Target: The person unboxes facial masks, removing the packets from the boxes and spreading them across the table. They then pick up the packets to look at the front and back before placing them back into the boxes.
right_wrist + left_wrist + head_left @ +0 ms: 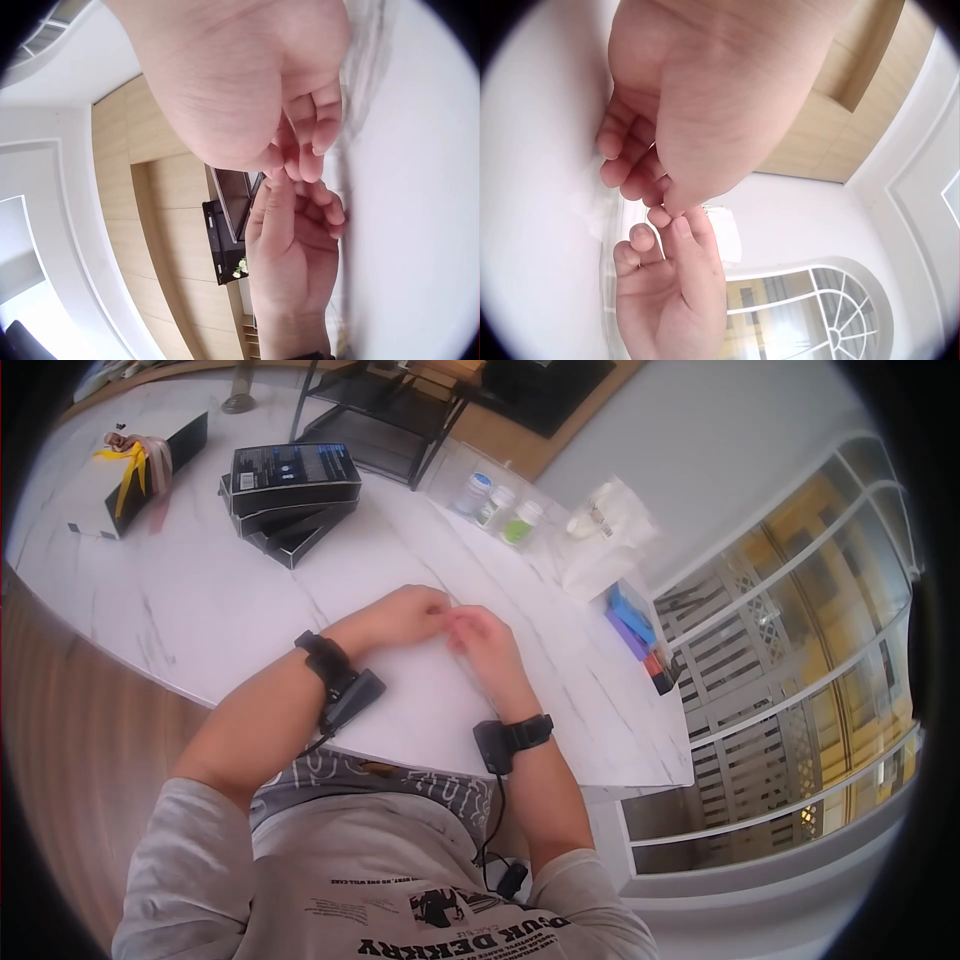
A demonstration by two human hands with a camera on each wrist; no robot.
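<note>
In the head view the left hand [403,616] and the right hand [492,652] meet at their fingertips just above the white table [400,700]. Thumb and forefinger of each are drawn together, the other fingers curled. The left wrist view has the left hand [697,97] above and the right hand [671,296] below, tips touching. From the right wrist, the right hand [247,90] is nearest and the left hand [292,255] faces it. No held object shows; anything tiny between the fingertips would be hidden.
Stacked black boxes [290,485] stand beyond the left hand, with a ribboned box [140,475] farther left. Several bottles, including a green-labelled one [521,523], a white bag [610,535] and small blue [632,610] and purple packs [627,635] line the far right edge.
</note>
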